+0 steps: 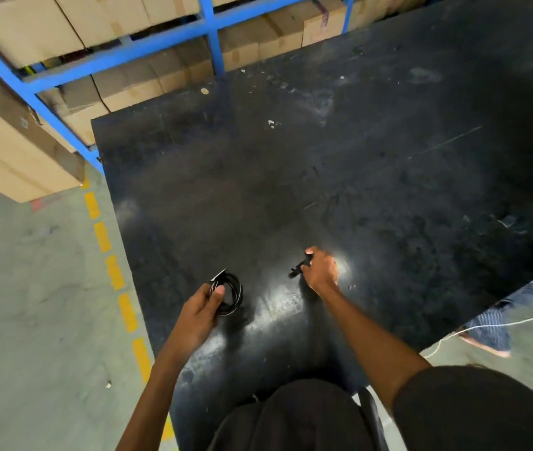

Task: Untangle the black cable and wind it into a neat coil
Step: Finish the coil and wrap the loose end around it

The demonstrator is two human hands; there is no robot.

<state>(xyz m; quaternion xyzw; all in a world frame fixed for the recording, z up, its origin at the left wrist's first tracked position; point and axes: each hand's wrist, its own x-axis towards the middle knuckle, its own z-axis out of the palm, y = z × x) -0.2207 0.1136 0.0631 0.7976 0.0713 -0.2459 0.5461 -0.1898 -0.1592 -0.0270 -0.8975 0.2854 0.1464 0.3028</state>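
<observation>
Fingers [218, 292] of the left hand [198, 315] pinch the black cable [231, 296] coil; the right hand [320, 270] grips its plug end [297, 268]. Loosened, the loops could spring apart.

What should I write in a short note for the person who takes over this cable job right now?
Left hand: shut on the black cable coil, held over the black table.
Right hand: shut on the cable's free end, apart from the coil.
Done: most of the cable looks wound into loops.
Left: wind in the last stretch and tidy the coil. The run between the hands is hard to see against the table.
</observation>
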